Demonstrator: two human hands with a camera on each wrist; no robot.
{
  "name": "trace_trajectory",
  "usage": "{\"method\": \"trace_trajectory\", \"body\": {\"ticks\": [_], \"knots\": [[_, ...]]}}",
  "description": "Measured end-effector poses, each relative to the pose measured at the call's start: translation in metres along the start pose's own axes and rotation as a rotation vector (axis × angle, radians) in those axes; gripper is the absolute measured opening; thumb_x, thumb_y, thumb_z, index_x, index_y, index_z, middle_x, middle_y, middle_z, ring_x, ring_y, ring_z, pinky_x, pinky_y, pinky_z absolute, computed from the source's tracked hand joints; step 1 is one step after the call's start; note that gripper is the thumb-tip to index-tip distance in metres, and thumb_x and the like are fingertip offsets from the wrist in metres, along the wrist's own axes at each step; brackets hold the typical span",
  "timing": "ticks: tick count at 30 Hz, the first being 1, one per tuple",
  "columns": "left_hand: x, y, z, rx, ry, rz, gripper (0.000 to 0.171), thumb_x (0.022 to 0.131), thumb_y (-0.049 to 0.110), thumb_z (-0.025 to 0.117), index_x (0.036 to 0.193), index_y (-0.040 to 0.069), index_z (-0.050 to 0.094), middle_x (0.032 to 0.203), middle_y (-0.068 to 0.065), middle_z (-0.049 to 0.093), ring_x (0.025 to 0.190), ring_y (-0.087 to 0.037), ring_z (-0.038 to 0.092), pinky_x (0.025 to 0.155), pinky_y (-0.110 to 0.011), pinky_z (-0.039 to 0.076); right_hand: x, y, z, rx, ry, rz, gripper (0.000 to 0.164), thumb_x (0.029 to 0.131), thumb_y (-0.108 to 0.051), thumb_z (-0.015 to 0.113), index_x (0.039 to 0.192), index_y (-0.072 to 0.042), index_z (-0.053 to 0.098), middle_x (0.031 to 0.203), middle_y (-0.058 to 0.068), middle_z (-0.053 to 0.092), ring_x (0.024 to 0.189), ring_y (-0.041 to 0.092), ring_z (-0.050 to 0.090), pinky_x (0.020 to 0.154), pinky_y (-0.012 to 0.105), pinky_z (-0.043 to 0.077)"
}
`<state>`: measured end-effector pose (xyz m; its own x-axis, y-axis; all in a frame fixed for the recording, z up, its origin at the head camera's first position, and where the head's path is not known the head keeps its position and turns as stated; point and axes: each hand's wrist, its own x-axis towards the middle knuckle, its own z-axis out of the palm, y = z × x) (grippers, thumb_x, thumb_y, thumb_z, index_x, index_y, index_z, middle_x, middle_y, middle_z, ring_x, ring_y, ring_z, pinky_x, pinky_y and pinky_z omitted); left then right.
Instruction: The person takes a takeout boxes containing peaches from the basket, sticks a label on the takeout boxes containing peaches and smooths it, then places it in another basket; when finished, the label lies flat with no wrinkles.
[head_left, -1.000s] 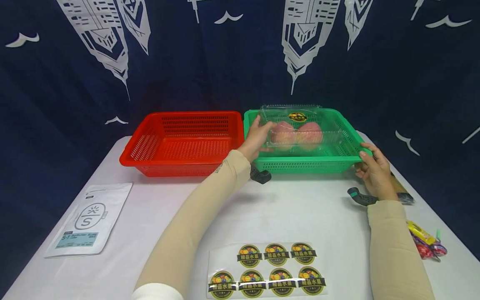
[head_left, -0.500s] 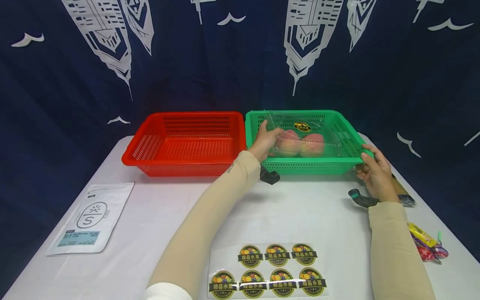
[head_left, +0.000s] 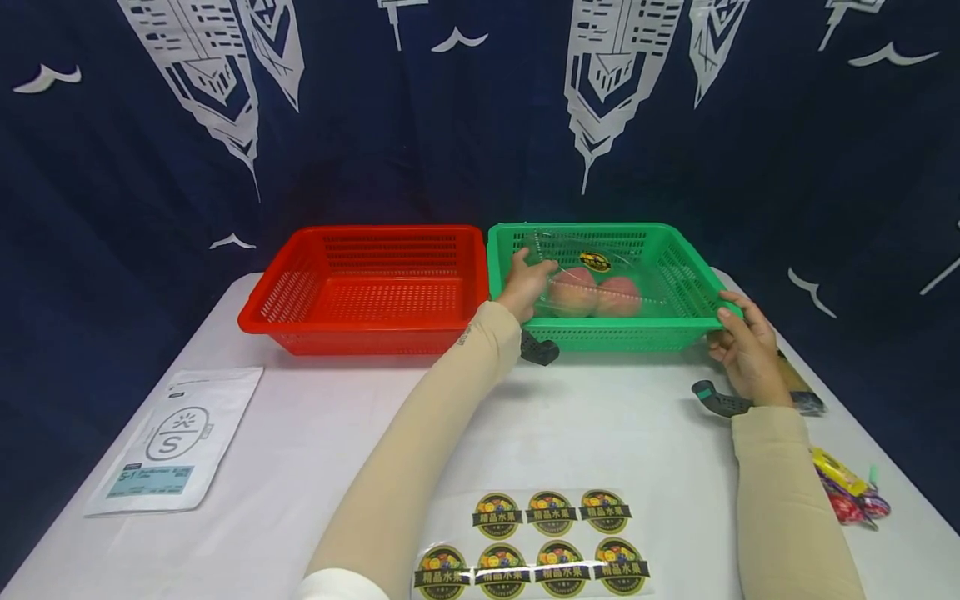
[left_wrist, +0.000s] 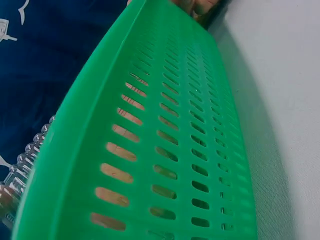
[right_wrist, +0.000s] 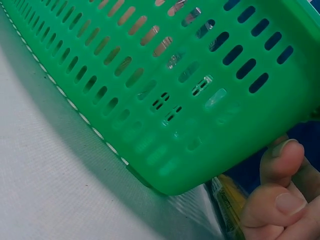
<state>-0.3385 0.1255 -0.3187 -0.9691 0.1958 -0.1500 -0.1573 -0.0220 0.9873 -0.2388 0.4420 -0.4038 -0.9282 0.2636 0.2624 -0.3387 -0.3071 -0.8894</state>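
Note:
A clear plastic clamshell box [head_left: 652, 287] holding two pinkish-red round fruits [head_left: 573, 292] sits tilted inside the green basket [head_left: 615, 323]. A round black and gold sticker [head_left: 596, 262] is on its lid. My left hand [head_left: 527, 285] pinches the box's left end, over the basket's left side. In the left wrist view the basket wall [left_wrist: 150, 125] hides most of that hand, and the box's ridged edge [left_wrist: 25, 162] shows past the rim. My right hand [head_left: 746, 354] grips the basket's front right corner, thumb on the rim; its fingers [right_wrist: 280, 205] show in the right wrist view.
A red basket [head_left: 367, 340] stands directly left of the green one. The white pouch [head_left: 180, 442] lies at left, and a sheet of round stickers [head_left: 536, 546] at the front. Wrapped candies [head_left: 851, 492] and a brown packet [head_left: 798, 383] lie along the right side.
The fruit box has come down into the green basket and tipped, its right end lower. My left hand has shifted slightly right and down with it. My right hand keeps hold of the basket corner.

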Motion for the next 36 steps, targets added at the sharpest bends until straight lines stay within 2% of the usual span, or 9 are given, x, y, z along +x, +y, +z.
{"method": "trace_trajectory", "body": {"ticks": [3, 6, 11, 15, 21, 28, 33, 36], "knots": [[0.002, 0.0, -0.001, 0.019, -0.001, -0.001, 0.072, 0.113, 0.024, 0.056, 0.173, 0.018, 0.017, 0.177, -0.019, 0.013, 0.162, -0.039, 0.019, 0.128, -0.064, 0.026, 0.0, 0.0, 0.001, 0.013, -0.012, -0.007, 0.027, 0.111, -0.005, 0.058, 0.131, -0.02, 0.069, 0.087, -0.003, 0.069, 0.065, 0.009, 0.061, 0.054, 0.019, 0.052], [0.003, 0.0, -0.002, 0.049, -0.022, 0.002, 0.072, 0.115, 0.032, 0.052, 0.174, 0.017, 0.014, 0.178, -0.018, 0.014, 0.162, -0.039, 0.019, 0.129, -0.061, 0.025, -0.001, 0.0, 0.001, 0.023, -0.018, -0.015, 0.027, 0.111, -0.006, 0.059, 0.132, -0.019, 0.069, 0.088, -0.003, 0.07, 0.064, 0.009, 0.061, 0.054, 0.019, 0.051], [0.002, 0.001, -0.004, 0.074, -0.063, -0.02, 0.077, 0.115, 0.051, 0.041, 0.175, 0.013, 0.01, 0.179, -0.015, 0.016, 0.164, -0.039, 0.019, 0.127, -0.066, 0.024, -0.001, -0.001, 0.002, 0.03, -0.024, -0.019, 0.027, 0.11, -0.006, 0.059, 0.132, -0.019, 0.068, 0.088, -0.003, 0.07, 0.064, 0.009, 0.061, 0.054, 0.019, 0.051], [0.003, 0.002, -0.005, 0.07, -0.078, -0.046, 0.08, 0.114, 0.057, 0.036, 0.175, 0.013, 0.009, 0.18, -0.013, 0.014, 0.164, -0.039, 0.018, 0.126, -0.069, 0.023, -0.001, 0.0, 0.003, 0.034, -0.024, -0.018, 0.028, 0.111, -0.006, 0.058, 0.133, -0.019, 0.068, 0.087, -0.002, 0.07, 0.064, 0.009, 0.061, 0.054, 0.019, 0.049], [0.002, 0.002, -0.009, 0.048, -0.081, -0.04, 0.077, 0.115, 0.056, 0.033, 0.175, 0.014, 0.011, 0.179, -0.013, 0.016, 0.164, -0.04, 0.018, 0.127, -0.07, 0.021, 0.0, 0.001, 0.005, 0.042, -0.026, -0.025, 0.029, 0.111, -0.005, 0.057, 0.133, -0.019, 0.068, 0.086, -0.002, 0.069, 0.063, 0.009, 0.06, 0.053, 0.019, 0.048], [0.002, 0.004, -0.017, 0.051, -0.069, 0.029, 0.07, 0.116, 0.052, 0.031, 0.174, 0.014, 0.02, 0.178, -0.011, 0.022, 0.163, -0.036, 0.021, 0.129, -0.064, 0.021, 0.0, 0.002, 0.006, 0.03, -0.036, -0.024, 0.029, 0.111, -0.005, 0.056, 0.134, -0.02, 0.068, 0.086, -0.002, 0.069, 0.064, 0.009, 0.06, 0.054, 0.019, 0.049], [-0.003, 0.009, -0.024, 0.057, -0.112, 0.04, 0.068, 0.116, 0.051, 0.033, 0.174, 0.019, 0.022, 0.18, -0.006, 0.018, 0.165, -0.033, 0.017, 0.131, -0.063, 0.017, -0.002, 0.002, 0.005, 0.016, -0.037, -0.026, 0.03, 0.112, -0.006, 0.055, 0.134, -0.021, 0.068, 0.084, -0.003, 0.069, 0.065, 0.009, 0.062, 0.055, 0.019, 0.049], [-0.01, 0.013, -0.032, 0.05, -0.164, 0.05, 0.066, 0.116, 0.048, 0.034, 0.174, 0.018, 0.023, 0.18, -0.006, 0.019, 0.165, -0.032, 0.018, 0.132, -0.058, 0.017, -0.003, 0.002, 0.004, 0.005, -0.022, -0.017, 0.029, 0.112, -0.007, 0.056, 0.133, -0.023, 0.068, 0.083, -0.004, 0.068, 0.065, 0.009, 0.061, 0.055, 0.019, 0.048]]}}
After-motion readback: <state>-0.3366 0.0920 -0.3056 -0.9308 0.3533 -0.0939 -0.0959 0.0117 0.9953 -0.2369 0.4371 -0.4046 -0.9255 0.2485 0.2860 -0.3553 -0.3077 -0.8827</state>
